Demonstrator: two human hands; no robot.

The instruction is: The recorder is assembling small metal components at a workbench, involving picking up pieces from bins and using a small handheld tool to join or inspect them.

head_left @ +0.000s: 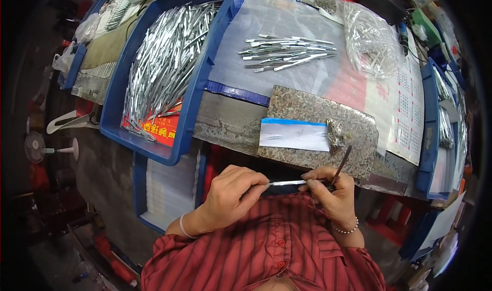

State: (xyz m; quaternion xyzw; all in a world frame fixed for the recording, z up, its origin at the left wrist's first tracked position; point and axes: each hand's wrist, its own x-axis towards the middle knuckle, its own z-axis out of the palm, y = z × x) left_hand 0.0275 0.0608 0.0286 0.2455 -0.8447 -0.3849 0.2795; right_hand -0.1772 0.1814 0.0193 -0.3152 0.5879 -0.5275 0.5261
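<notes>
My left hand (234,188) pinches one end of a slim silvery metal piece (287,183), held level in front of my chest. Its other end rests in the fingertips of my right hand (332,188). A thin dark stick (343,162), perhaps a brush or tweezers, also slants up out of the right hand. Just beyond, on a speckled stone slab (302,101), lies a white paper strip with a blue edge (294,137), with tiny slivers on it. A small heap of fine brassy bits (335,136) touches its right end.
Several similar slim metal pieces (287,53) lie on the covered bench. At left, a deep blue tray (190,122) is full of them; a second blue tray (139,188) sits lower. A clear plastic bag (371,40) is at back right, another blue bin (426,137) at far right.
</notes>
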